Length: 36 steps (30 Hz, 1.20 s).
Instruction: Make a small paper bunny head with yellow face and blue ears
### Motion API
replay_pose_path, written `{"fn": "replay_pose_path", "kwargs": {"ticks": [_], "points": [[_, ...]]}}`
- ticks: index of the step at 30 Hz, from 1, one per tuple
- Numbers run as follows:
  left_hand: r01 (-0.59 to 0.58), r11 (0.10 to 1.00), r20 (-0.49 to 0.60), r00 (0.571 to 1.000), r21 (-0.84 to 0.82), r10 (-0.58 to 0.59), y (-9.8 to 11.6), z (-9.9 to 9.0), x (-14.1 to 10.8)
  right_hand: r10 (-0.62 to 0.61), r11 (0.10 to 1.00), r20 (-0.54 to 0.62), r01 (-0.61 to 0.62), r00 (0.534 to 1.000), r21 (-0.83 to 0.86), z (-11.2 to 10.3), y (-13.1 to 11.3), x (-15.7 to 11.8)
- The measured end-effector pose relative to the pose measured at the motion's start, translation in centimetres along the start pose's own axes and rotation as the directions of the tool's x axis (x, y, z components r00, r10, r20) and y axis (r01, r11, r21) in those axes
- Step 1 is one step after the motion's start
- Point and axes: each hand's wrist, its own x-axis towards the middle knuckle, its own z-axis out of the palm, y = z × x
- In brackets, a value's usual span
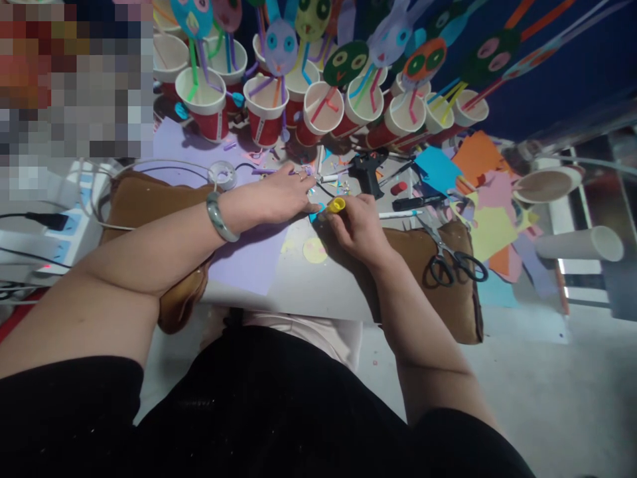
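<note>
My right hand (359, 226) is wrapped round a yellow tube (337, 205), possibly a glue stick, whose one end faces up. Just left of it, my left hand (281, 194) lies low over the table, its fingers spread and fingertips by a small blue paper piece (315, 214). Whether they press on that piece is hard to make out. A round yellow paper face with pink cheeks (314, 250) lies on the table below both hands. Purple paper (249, 265) is under my left wrist.
Red and white cups (263, 113) with paper animals on straws line the back. A black glue gun (367, 174) lies behind my right hand. Scissors (442, 255) rest on the right brown cushion (452, 305). Coloured paper (492, 226) is piled at right; a power strip (74, 219) is at left.
</note>
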Motion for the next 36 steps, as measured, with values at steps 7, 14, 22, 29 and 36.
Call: {"fn": "replay_pose_path", "kwargs": {"ticks": [7,14,22,29,36], "points": [[0.004,1.0,0.025,1.0,-0.017,-0.004,-0.1,-0.2,0.0,0.033,0.999,0.0,-0.033,0.999,-0.014,-1.6,0.2,-0.3],[0.02,0.999,0.007,1.0,-0.043,-0.019,0.0,-0.1,0.0,0.069,0.997,-0.066,-0.07,0.995,-0.013,-1.4,0.0,-0.4],[0.02,0.993,-0.011,1.0,-0.114,-0.021,-0.1,0.3,0.0,0.024,0.998,0.047,-0.02,0.999,-0.064,-0.3,-0.2,0.2],[0.049,0.986,0.023,0.999,-0.158,-0.046,-0.2,0.3,0.2,0.081,0.997,-0.066,-0.081,0.995,0.001,-1.7,0.6,-0.7],[0.038,0.982,-0.021,0.999,-0.185,-0.042,-0.1,0.4,0.1,0.056,0.997,0.025,-0.055,0.998,-0.048,0.0,-0.2,0.2]]}}
